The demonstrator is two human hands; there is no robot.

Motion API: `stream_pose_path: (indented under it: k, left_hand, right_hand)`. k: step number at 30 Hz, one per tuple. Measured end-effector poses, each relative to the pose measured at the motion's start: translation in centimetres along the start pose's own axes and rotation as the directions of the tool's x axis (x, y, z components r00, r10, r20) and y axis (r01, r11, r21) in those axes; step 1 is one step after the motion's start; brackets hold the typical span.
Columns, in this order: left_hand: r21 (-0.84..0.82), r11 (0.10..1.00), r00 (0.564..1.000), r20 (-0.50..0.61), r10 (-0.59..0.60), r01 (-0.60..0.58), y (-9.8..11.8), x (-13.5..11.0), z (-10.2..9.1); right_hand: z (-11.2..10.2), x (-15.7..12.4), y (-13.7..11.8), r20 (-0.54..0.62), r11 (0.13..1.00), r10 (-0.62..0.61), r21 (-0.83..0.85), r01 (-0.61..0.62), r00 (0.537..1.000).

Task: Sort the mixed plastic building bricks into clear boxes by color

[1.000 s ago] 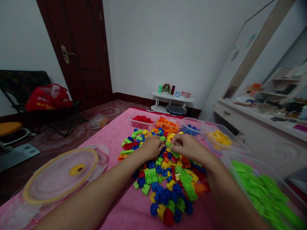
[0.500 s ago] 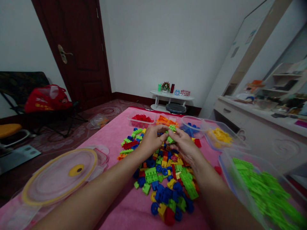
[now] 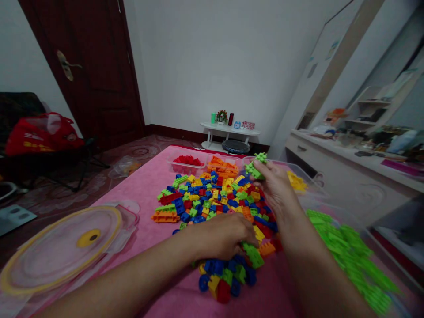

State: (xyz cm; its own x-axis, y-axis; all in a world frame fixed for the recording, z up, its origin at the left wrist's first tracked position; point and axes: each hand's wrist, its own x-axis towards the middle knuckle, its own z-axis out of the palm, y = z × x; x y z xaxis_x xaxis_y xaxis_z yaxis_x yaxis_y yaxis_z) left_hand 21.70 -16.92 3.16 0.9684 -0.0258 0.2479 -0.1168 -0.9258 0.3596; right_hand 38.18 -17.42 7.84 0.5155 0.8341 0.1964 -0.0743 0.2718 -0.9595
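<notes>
A mixed pile of toy building bricks (image 3: 212, 203) in green, blue, yellow, red and orange covers the middle of the pink cloth. Raised above the far right of the pile, my right hand (image 3: 276, 183) is closed on green building bricks (image 3: 256, 170), pinched between thumb and fingers. My left hand (image 3: 228, 236) reaches down over the near part of the pile, palm downward. Its curled fingers close over one end of a long green brick (image 3: 254, 256); the fingertips are partly hidden. Blue wheels and bricks (image 3: 228, 271) lie just below that hand.
Clear plastic boxes stand along the far side, with red bricks (image 3: 187, 161), orange bricks (image 3: 222, 167) and yellow bricks (image 3: 297, 181). Another box of green bricks (image 3: 351, 251) is at the right. A round yellow-rimmed lid (image 3: 59, 247) lies at the left.
My hands have parted from above the pile. The right carries the green bricks up and right; the left has dropped toward me onto the long green brick. The view has turned slightly right.
</notes>
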Motion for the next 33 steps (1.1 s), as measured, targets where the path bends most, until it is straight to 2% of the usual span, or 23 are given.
stream_pose_path:
  k: [2, 4, 5, 6, 8, 10, 11, 13, 15, 17, 20, 23, 27, 29, 30, 32, 33]
  left_hand:
    - [0.078, 0.997, 1.0, -0.016, -0.027, 0.028, 0.2, 0.1, 0.5]
    - [0.105, 0.982, 0.983, -0.111, -0.143, 0.155, -0.5, 0.0, 0.3]
    - [0.082, 0.967, 0.956, -0.19, -0.224, 0.243, -1.1, 0.0, -0.1]
    - [0.021, 0.945, 0.909, -0.283, -0.306, 0.325, -1.8, -0.2, -0.6]
    - [-0.231, 0.883, 0.775, -0.424, -0.469, 0.408, -3.3, -0.4, -1.7]
    - [-0.552, 0.756, 0.661, -0.426, -0.618, 0.351, -4.4, -0.8, -2.8]
    - [-0.683, 0.668, 0.629, -0.388, -0.674, 0.295, -4.8, -0.9, -3.2]
    - [-0.832, 0.518, 0.604, -0.312, -0.733, 0.2, -5.0, -1.1, -3.8]
    - [-0.867, 0.475, 0.595, -0.306, -0.743, 0.148, -4.8, -1.2, -3.9]
    - [-0.856, 0.498, 0.609, -0.321, -0.725, 0.142, -4.5, -1.1, -3.8]
    - [-0.768, 0.615, 0.659, -0.369, -0.655, 0.181, -4.2, -0.9, -3.5]
    - [-0.602, 0.768, 0.671, -0.48, -0.565, 0.216, -4.0, -0.7, -3.3]
    - [-0.468, 0.856, 0.695, -0.54, -0.475, 0.221, -3.5, -0.5, -3.3]
    - [-0.459, 0.86, 0.709, -0.528, -0.467, 0.224, -3.2, -0.5, -3.4]
    - [-0.458, 0.857, 0.717, -0.513, -0.471, 0.235, -3.0, -0.6, -3.5]
    - [-0.444, 0.852, 0.741, -0.465, -0.484, 0.278, -2.8, -0.7, -3.7]
    - [-0.43, 0.85, 0.752, -0.439, -0.492, 0.304, -2.8, -0.7, -3.8]
  right_hand:
    - [0.4, -0.3, 0.1, 0.043, 0.999, -0.018, -0.033, 0.019, 0.999]
    - [0.7, -0.4, 0.4, 0.066, 0.998, -0.002, -0.068, 0.006, 0.998]
    - [0.7, -0.4, 0.5, 0.07, 0.996, 0.011, -0.084, -0.005, 0.997]
    - [0.8, -0.4, 0.6, 0.075, 0.995, 0.024, -0.097, -0.017, 0.997]
    - [0.8, -0.4, 0.8, 0.099, 0.993, 0.042, -0.11, -0.031, 0.994]
    - [1.0, -0.7, 1.0, 0.14, 0.99, 0.072, -0.13, -0.054, 0.988]
    - [1.1, -0.9, 1.1, 0.169, 0.986, 0.095, -0.151, -0.07, 0.981]
    - [1.6, -1.3, 1.3, 0.233, 0.974, 0.136, -0.21, -0.087, 0.963]
    - [2.1, -1.7, 1.6, 0.279, 0.963, 0.141, -0.26, -0.067, 0.95]
    - [2.4, -1.8, 1.9, 0.295, 0.96, 0.118, -0.278, -0.033, 0.948]
    - [2.6, -1.8, 2.4, 0.287, 0.97, 0.06, -0.242, 0.012, 0.956]
    - [2.6, -1.9, 2.6, 0.258, 0.98, 0.016, -0.198, 0.036, 0.966]
    - [2.3, -2.0, 1.6, 0.233, 0.95, -0.059, -0.286, 0.126, 0.971]
    - [1.3, -1.9, 0.2, 0.231, 0.882, -0.134, -0.415, 0.222, 0.964]
    - [0.5, -1.7, -0.7, 0.222, 0.82, -0.172, -0.508, 0.264, 0.96]
    - [-1.9, -1.3, -2.7, 0.196, 0.632, -0.234, -0.714, 0.302, 0.952]
    - [-3.5, -1.1, -3.6, 0.183, 0.522, -0.238, -0.804, 0.284, 0.954]
